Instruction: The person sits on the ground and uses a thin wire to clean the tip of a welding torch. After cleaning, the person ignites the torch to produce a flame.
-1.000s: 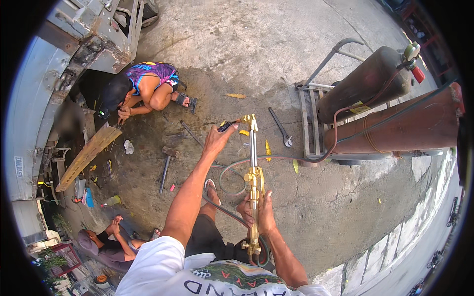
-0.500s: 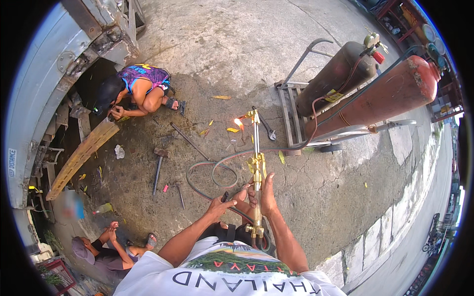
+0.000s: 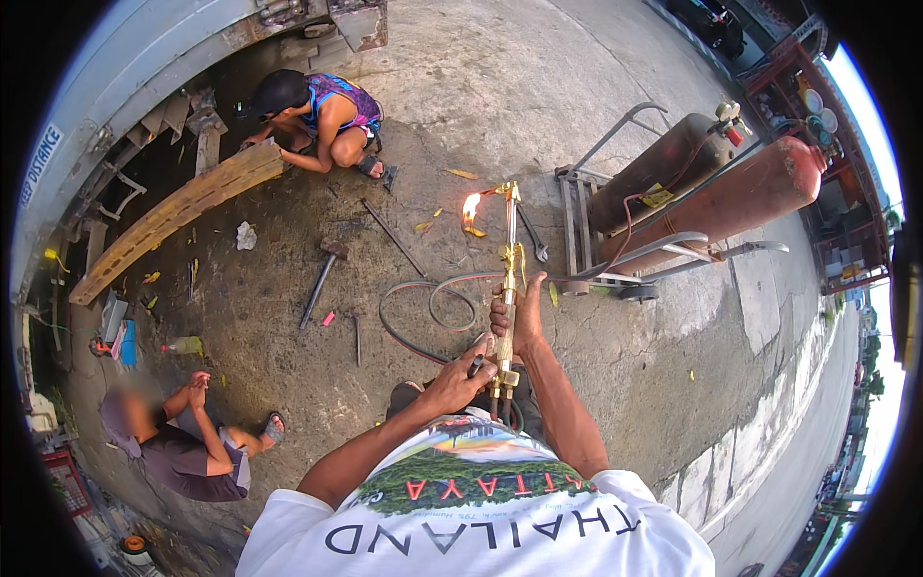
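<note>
My right hand point(image 3: 528, 319) is wrapped around the brass handle of a cutting torch point(image 3: 509, 258). The torch stands upright in front of me, its head pointing left with an orange flame point(image 3: 470, 212) at the tip. Beside the lower end of the handle, near the valves, my left hand point(image 3: 454, 388) is closed on a small black cylinder point(image 3: 475, 365) whose kind I cannot make out. From the torch's base, paired hoses point(image 3: 392, 329) run down, loop over the ground and lead right to two gas cylinders point(image 3: 745, 192) on a cart.
A wrench point(image 3: 535, 238) lies beyond the torch. Left of it are a metal rod point(image 3: 394, 237), a sledgehammer point(image 3: 321, 279) and a smaller hammer point(image 3: 358, 338). One person point(image 3: 332, 120) squats by a curved wooden-looking beam point(image 3: 178, 216) at the truck; another person point(image 3: 187, 447) sits lower left.
The flame has grown larger and brighter. My left hand has moved closer to the torch's valve end. The squatting person's head has lifted, and the seated person's hands have come together.
</note>
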`<state>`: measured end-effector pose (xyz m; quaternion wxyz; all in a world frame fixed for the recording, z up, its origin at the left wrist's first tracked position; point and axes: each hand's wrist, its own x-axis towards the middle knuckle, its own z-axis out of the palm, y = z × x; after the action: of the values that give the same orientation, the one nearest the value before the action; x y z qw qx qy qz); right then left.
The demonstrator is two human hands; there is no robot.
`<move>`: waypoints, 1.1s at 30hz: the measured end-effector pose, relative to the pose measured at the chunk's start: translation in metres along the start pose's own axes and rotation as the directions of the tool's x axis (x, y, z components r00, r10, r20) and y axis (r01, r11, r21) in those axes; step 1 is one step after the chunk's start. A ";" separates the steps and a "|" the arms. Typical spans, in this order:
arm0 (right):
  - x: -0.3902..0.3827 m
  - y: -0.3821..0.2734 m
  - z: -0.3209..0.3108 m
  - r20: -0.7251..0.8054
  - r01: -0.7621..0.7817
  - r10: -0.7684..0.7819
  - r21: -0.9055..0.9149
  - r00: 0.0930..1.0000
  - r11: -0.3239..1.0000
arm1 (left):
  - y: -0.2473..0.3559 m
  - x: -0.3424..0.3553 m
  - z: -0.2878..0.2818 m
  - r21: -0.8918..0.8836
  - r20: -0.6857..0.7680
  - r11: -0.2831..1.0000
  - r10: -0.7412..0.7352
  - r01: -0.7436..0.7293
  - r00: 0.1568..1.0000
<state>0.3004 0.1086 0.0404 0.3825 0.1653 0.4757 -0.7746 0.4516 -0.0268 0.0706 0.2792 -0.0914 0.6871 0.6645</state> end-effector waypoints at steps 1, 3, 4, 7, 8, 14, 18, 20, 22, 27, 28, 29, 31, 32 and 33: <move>-0.002 0.001 -0.002 -0.003 0.009 -0.009 0.006 1.000 1.000 | 0.010 -0.010 -0.001 0.030 0.025 1.000 -0.012 0.011 1.000; -0.001 0.005 0.002 0.014 0.017 -0.017 0.010 1.000 1.000 | -0.031 0.001 0.010 0.103 -0.118 0.984 0.158 -0.146 0.980; -0.001 0.005 0.002 0.020 0.022 -0.022 -0.007 1.000 1.000 | -0.036 0.004 0.012 0.085 -0.129 0.985 0.159 -0.149 0.979; -0.004 0.001 0.005 0.033 0.016 -0.015 -0.038 0.999 0.999 | -0.035 0.007 0.014 -0.015 -0.120 0.992 0.124 -0.127 0.985; -0.003 -0.002 0.004 0.028 0.019 -0.018 -0.050 0.999 0.999 | -0.019 0.002 0.013 -0.029 -0.111 0.993 0.109 -0.112 0.988; 0.010 -0.023 0.000 0.024 0.017 -0.013 -0.174 1.000 0.985 | -0.021 0.039 0.007 -0.015 -0.247 0.989 0.140 -0.149 0.959; 0.010 -0.036 -0.004 0.017 0.002 0.002 -0.273 1.000 0.962 | 0.059 0.077 -0.026 0.271 -0.578 0.957 0.244 -0.099 0.779; 0.015 -0.036 -0.006 0.001 -0.013 0.014 -0.304 1.000 0.952 | 0.069 0.119 -0.042 0.484 -0.669 0.840 0.536 -0.245 0.514; 0.016 -0.039 -0.005 0.007 0.009 -0.007 -0.375 1.000 0.927 | 0.081 0.154 -0.059 0.606 -0.658 0.791 0.562 -0.091 0.500; 0.011 -0.038 -0.014 0.067 0.100 -0.078 -0.426 0.995 0.899 | 0.128 0.157 -0.051 0.700 -0.559 0.701 0.418 0.137 0.716; 0.008 -0.038 -0.015 0.067 0.114 -0.095 -0.410 0.993 0.905 | 0.127 0.155 -0.047 0.656 -0.595 0.743 0.398 0.136 0.698; 0.007 -0.038 -0.015 0.089 0.141 -0.114 -0.417 0.990 0.898 | 0.119 0.157 -0.044 0.659 -0.626 0.738 0.432 0.144 0.649; 0.006 -0.035 -0.015 0.121 0.189 -0.152 -0.425 0.981 0.885 | 0.094 0.166 -0.041 0.666 -0.671 0.728 0.493 0.159 0.554; 0.006 -0.033 -0.016 0.124 0.196 -0.158 -0.421 0.980 0.886 | 0.095 0.165 -0.038 0.636 -0.699 0.761 0.498 0.129 0.513; 0.006 -0.031 -0.017 0.127 0.203 -0.164 -0.418 0.978 0.886 | 0.098 0.165 -0.038 0.575 -0.726 0.809 0.434 0.122 0.534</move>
<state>0.2713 0.1280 0.0470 0.3552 -0.0029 0.6304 -0.6902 0.2568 -0.0131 0.0702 -0.1311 -0.2429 0.9030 0.3293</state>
